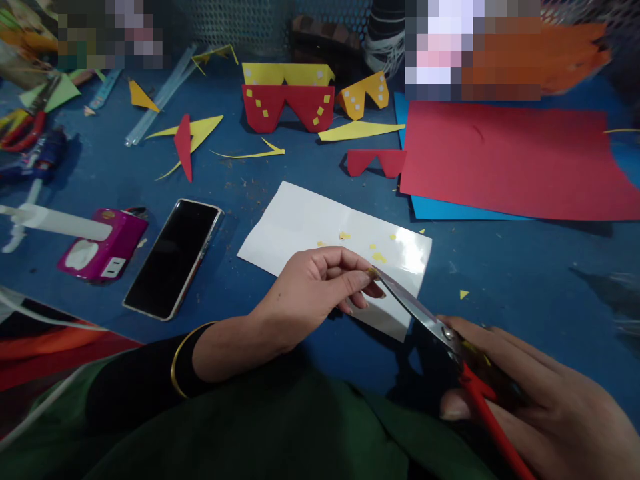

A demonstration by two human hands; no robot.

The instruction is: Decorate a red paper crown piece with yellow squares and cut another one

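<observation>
My left hand (315,287) is closed in a pinch at the tip of a pair of scissors (430,320); what sits between the fingertips is too small to name. My right hand (540,393) grips the red handles of the scissors, blades pointing up-left and nearly closed. Both hands hover over a white sheet (320,227) dotted with tiny yellow paper squares (379,257).
Folded red and yellow paper shapes (287,100) stand at the back. A large red sheet (510,160) lies on a blue one at right. A dark phone (175,257), a pink tape dispenser (103,247), yellow scraps (200,130) and red-handled scissors (23,127) lie to the left.
</observation>
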